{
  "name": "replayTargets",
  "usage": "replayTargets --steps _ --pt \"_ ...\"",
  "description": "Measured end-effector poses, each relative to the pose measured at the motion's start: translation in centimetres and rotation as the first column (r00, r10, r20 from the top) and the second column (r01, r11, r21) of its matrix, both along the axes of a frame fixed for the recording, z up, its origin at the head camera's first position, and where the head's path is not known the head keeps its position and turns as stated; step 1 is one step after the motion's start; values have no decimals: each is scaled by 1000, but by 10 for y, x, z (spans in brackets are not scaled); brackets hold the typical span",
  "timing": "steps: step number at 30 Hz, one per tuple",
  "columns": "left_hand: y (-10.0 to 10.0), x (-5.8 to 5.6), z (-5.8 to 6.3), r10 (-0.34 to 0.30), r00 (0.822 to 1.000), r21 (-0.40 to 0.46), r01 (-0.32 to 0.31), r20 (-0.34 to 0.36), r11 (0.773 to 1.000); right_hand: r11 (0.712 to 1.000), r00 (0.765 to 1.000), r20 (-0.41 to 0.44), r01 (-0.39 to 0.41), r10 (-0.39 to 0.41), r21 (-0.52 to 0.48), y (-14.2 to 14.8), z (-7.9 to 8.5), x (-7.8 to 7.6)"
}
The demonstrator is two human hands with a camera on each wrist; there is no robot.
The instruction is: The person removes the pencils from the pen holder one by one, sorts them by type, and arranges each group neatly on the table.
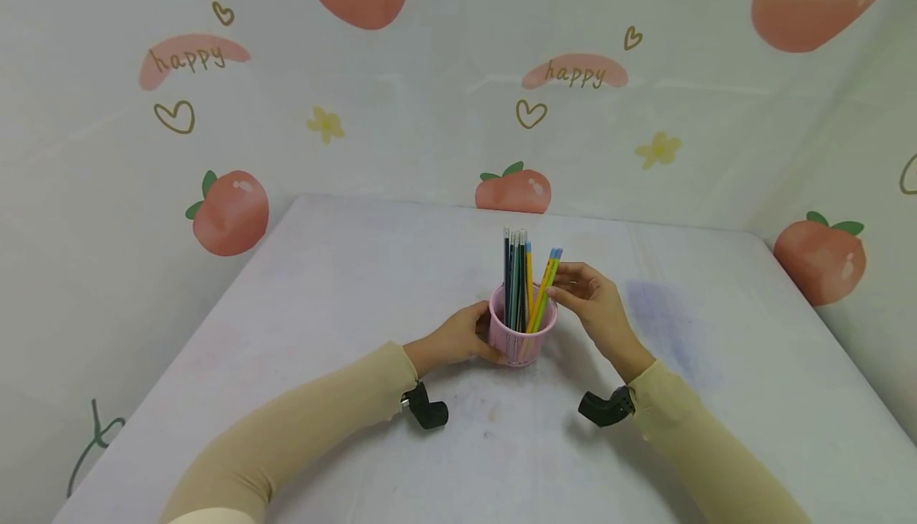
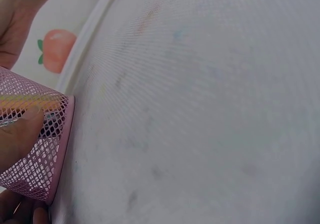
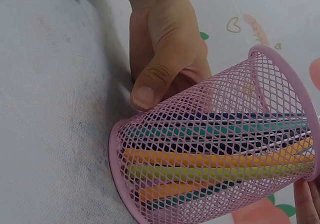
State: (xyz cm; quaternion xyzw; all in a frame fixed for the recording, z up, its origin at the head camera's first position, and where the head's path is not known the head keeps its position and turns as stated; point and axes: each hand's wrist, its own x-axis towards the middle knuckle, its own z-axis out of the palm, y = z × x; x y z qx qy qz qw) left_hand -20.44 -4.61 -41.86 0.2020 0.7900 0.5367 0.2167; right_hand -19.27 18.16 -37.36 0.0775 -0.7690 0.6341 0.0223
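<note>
A pink mesh pencil cup (image 1: 519, 347) stands upright on the table, with several pencils in it. Dark and green pencils (image 1: 513, 281) rise nearly straight, while yellow and green-yellow pencils (image 1: 542, 293) lean toward the right. My left hand (image 1: 460, 338) grips the cup's left side; the right wrist view shows its thumb (image 3: 145, 97) along the mesh. At the cup's right rim is my right hand (image 1: 596, 306), thumb and fingers apart and loosely bent beside the leaning pencils. Only a few of its fingers (image 3: 307, 201) show in the right wrist view, next to the rim.
A pale cloth with faint stains covers the table (image 1: 372, 269). Behind it hangs a white backdrop (image 1: 430, 110) printed with peaches, hearts and flowers. Black devices are strapped to the left wrist (image 1: 426, 408) and the right wrist (image 1: 605, 407).
</note>
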Motion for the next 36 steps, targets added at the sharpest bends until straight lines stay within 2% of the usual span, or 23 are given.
replayTargets --steps 10,17,20,25,30,32,36 --pt "1 0 0 -13 1000 3 13 -17 1000 1000 1000 -17 8 -8 -23 1 0 0" --pt "1 0 0 -11 1000 3 11 -15 1000 999 994 -103 21 -26 -47 3 4 1" --pt "1 0 0 -10 1000 3 10 -12 1000 993 988 -154 4 -22 -118 5 9 1" --pt "1 0 0 -7 1000 2 7 -9 1000 970 972 -235 -33 -25 -242 10 27 2" --pt "0 -1 0 -8 1000 0 8 -6 1000 950 956 -288 -29 -65 -310 21 54 2" --pt "0 -1 0 -12 1000 1 12 -14 1000 930 950 -303 -36 -82 -365 25 65 1" --pt "0 -1 0 -10 1000 0 11 -24 1000 871 946 -312 -74 -93 -485 36 81 -1"
